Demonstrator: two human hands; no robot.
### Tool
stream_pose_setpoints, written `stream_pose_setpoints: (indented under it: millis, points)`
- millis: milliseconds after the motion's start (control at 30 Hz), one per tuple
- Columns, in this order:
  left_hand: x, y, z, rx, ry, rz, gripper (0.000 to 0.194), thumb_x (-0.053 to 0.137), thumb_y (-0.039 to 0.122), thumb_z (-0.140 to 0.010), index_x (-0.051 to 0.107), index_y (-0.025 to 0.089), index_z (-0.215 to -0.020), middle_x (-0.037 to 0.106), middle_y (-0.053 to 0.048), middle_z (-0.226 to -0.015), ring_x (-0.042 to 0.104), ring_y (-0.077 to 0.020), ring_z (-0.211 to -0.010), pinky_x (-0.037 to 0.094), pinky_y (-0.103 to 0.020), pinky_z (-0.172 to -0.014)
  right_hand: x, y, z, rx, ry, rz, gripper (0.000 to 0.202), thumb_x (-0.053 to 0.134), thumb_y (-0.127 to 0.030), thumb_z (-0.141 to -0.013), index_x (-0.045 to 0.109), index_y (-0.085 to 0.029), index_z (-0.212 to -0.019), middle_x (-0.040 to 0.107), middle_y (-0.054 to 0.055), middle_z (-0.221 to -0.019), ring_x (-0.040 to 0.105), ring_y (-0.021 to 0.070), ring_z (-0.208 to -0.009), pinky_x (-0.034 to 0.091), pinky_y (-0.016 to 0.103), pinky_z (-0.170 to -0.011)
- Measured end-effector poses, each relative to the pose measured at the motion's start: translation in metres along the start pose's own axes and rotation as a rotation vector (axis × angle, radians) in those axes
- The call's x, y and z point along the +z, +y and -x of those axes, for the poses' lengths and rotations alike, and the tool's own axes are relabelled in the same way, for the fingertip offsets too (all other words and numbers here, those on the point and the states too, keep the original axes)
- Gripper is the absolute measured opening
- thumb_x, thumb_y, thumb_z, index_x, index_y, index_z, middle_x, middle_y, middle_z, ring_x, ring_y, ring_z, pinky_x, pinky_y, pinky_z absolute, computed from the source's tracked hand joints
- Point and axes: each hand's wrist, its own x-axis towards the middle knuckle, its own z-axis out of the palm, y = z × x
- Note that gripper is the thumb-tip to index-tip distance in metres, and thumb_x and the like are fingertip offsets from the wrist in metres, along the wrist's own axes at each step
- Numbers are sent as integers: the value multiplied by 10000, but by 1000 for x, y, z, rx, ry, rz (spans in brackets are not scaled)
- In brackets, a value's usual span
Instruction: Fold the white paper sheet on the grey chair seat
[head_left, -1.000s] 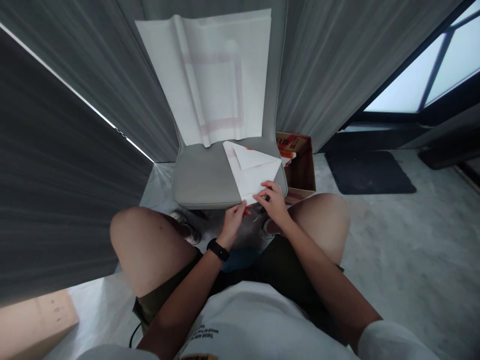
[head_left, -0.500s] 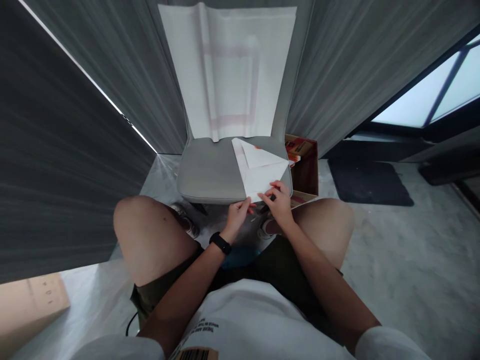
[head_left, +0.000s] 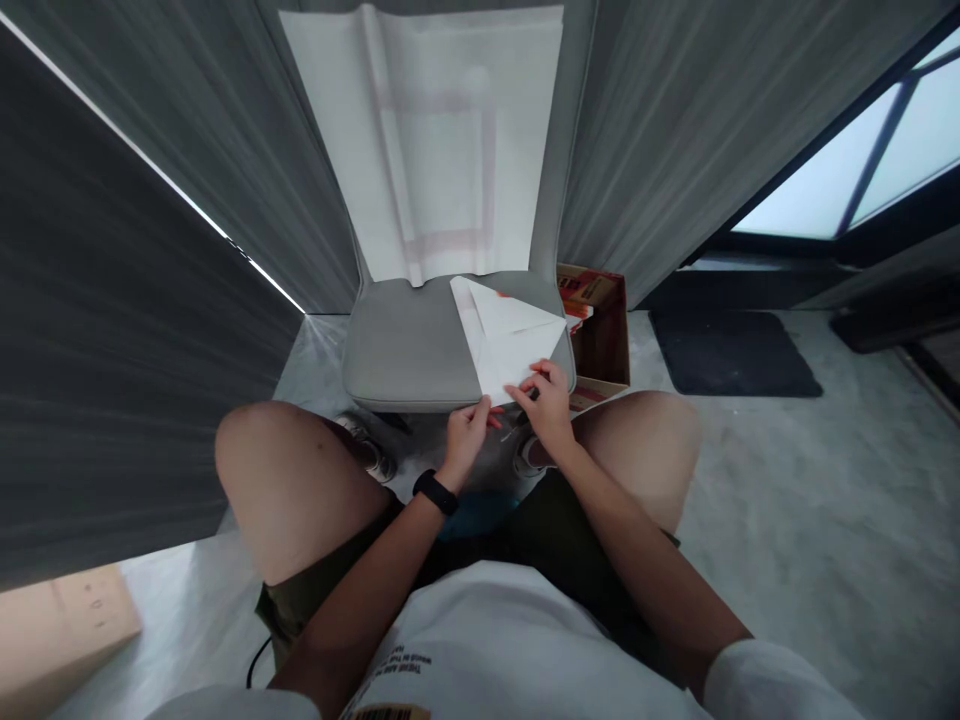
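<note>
As folds look hardly changed since second ago, left hand (head_left: 464, 437) pinches folded paper (head_left: 510, 352) near front-right corner of chair seat (head_left: 405, 350); right hand's (head_left: 552, 412) grip touches it, closure unclear; creasing seems unfinished.

Matt white paper in the folded sheet (head_left: 514, 345), smooth grey leather-like chair seat (head_left: 409, 345), brown cardboard box (head_left: 611, 330).

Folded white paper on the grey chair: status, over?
Left hand pinches near corner of folded white paper; right hand touches it alongside. Paper lies on grey padded seat. Large white sheet against backrest, clear of both hands.
</note>
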Motion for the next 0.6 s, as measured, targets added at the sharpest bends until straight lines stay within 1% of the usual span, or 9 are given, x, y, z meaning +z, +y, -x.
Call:
stream_pose_setpoints:
  millis: [100,200,400,500,600]
  points:
    - [2,0,1,5,39,-14,613,663,756,-856,813,172,-745,726,-79,-652,617,-198,-597,449,-314,-628,1,-1,1,6,13,-6,256,818,-335,-872,644,-227,-718,630,103,-1152,579,304,-1206,451,490,-1092]
    - [3,2,2,-25,51,58,588,737,747,-803,817,166,-768,749,-88,-695,651,-205,-644,471,-306,-640,1,-2,0,14,7,-14,265,808,-360,-879,635,-228,-728,623,110,-1157,570,310,-1203,446,500,-1094]
    - [3,6,5,-41,24,137,585,811,740,-726,817,157,-777,751,-90,-720,660,-196,-692,490,-301,-680,-1,-4,-1,32,-7,-18,298,792,-430,-885,634,-226,-737,611,116,-1154,573,314,-1167,457,509,-1074]
    - [2,5,5,-60,25,152,573,821,735,-711,802,165,-761,738,-74,-709,654,-193,-696,489,-303,-698,0,-4,-1,28,-1,-21,295,790,-433,-886,639,-226,-739,608,118,-1161,572,314,-1157,464,512,-1063]
    - [3,3,5,-57,26,145,559,803,728,-742,785,169,-759,716,-59,-694,634,-187,-684,481,-303,-700,1,-4,-1,28,2,-26,292,794,-430,-883,639,-228,-739,605,119,-1159,568,311,-1142,471,509,-1055]
